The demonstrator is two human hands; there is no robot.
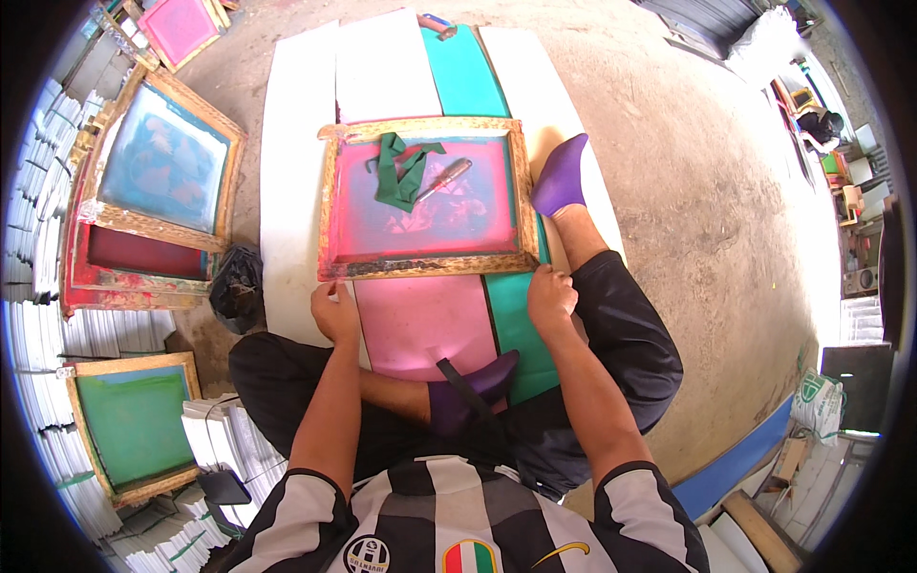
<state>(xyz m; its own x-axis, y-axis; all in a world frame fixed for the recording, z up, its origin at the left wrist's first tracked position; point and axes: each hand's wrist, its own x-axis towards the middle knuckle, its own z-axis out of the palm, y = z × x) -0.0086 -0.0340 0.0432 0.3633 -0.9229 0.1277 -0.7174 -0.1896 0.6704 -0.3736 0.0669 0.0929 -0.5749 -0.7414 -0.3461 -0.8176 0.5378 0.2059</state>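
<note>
While the wooden screen frame [427,198] lies flat on the pink sheet [420,320], the left hand [333,310] and right hand [551,297] curl bunched fingers against its near corners, gripping the lower rail

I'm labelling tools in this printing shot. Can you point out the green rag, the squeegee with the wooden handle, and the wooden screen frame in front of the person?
green rag [399,172], head view, on its folded middle.
squeegee [449,176], head view, on its handle.
wooden screen frame [428,265], head view, on its near rail.
</note>
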